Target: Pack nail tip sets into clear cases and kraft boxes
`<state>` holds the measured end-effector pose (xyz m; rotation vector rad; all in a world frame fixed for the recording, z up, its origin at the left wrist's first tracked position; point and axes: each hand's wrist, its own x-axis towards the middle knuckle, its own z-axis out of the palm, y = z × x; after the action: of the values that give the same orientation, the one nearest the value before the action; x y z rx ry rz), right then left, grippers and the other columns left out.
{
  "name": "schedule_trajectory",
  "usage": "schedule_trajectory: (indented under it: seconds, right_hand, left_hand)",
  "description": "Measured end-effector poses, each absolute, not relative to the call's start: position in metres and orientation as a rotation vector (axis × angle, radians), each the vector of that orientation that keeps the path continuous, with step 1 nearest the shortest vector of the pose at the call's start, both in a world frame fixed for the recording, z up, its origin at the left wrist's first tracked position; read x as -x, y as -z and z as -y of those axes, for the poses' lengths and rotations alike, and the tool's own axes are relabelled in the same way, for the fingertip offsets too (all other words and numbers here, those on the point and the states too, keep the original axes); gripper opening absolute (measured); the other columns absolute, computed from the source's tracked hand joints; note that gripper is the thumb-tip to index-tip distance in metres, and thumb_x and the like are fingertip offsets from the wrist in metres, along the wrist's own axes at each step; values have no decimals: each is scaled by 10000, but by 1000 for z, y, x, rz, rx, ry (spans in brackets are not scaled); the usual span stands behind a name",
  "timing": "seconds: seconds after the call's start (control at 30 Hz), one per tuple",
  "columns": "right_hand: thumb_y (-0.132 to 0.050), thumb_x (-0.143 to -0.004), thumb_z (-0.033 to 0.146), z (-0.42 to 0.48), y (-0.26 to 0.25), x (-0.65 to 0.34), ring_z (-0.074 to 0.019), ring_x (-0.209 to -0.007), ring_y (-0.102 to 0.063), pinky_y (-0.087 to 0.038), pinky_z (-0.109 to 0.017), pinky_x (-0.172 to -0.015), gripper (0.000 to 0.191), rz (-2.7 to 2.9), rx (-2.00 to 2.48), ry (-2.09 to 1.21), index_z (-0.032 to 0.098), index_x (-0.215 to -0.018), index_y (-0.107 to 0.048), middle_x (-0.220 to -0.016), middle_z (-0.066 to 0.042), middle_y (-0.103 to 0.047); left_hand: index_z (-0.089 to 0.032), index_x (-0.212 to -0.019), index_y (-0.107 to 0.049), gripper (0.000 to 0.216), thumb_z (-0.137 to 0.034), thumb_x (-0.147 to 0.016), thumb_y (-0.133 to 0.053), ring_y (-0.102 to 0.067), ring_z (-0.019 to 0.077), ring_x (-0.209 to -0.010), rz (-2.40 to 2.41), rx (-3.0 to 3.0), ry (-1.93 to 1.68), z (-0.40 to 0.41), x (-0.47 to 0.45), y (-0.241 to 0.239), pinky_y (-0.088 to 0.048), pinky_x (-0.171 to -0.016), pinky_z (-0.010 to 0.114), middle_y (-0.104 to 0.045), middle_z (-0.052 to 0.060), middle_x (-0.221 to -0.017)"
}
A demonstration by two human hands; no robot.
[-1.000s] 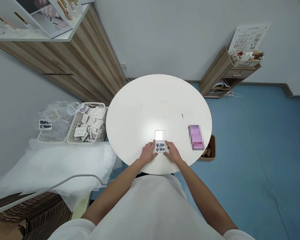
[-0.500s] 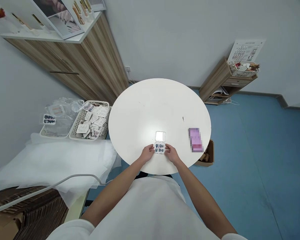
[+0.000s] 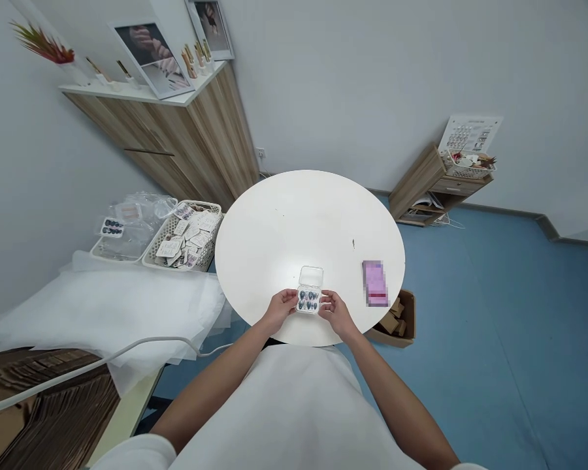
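Note:
A small clear plastic case of press-on nails (image 3: pixel 308 301) stands with its lid (image 3: pixel 311 277) swung up on the far side. Dark blue-grey and pale nails lie in two rows inside it. My left hand (image 3: pixel 282 309) grips the case's left edge between thumb and fingers. On the opposite edge, my right hand (image 3: pixel 336 313) holds it the same way. The case is over the near part of the round white table (image 3: pixel 298 215); whether it touches the tabletop, I cannot tell.
A blurred-out pink-purple rectangle (image 3: pixel 375 283) lies on the table's right side, near a small dark mark. At left are a white basket of cards (image 3: pixel 213 245), plastic packaging (image 3: pixel 132 228) and white sheeting (image 3: pixel 142 297). A cardboard box (image 3: pixel 408 320) sits on the floor at right.
My view has tilted up a little. The case, still between both hands, looks slightly larger and sits a bit further left; the bright glare on its lid is gone.

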<state>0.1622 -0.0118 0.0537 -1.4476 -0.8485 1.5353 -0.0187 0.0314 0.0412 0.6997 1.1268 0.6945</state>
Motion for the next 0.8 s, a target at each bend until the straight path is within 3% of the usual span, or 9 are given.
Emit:
schedule_trajectory:
  seconds: [0.33,0.53,0.8]
  right_hand:
    - [-678,-594,261,16,-74,-202,-105,-739,-516,-420,-280,-714,477,922,1276,-1719,235,-1042,-517,-986,-30,-522]
    - [-558,-710,456,-6,-79,-214,-133,-777,-539,-425,-293,-714,414,801,1330,-1724,233,-1059,-549,-988,-51,-580]
    - [-550,-718,461,-17,-93,-212,-124,-740,-561,-443,-277,-697,365,827,1276,-1619,259,-1022,-570,-956,-38,-617]
  left_hand:
    - [-149,-873,-536,342,-296,-619,-713,-607,132,-704,-935,-613,-579,-25,2,-73,-445,-683,269,-644,65,-789]
    - [-147,-882,-533,357,-295,-615,-718,-621,151,-736,-925,-602,-563,-19,-5,-85,-467,-703,291,-648,79,-831]
    - [-154,-991,-537,387,-266,-656,-695,-623,142,-751,-926,-539,-571,-16,-11,-89,-484,-712,287,-646,82,-870]
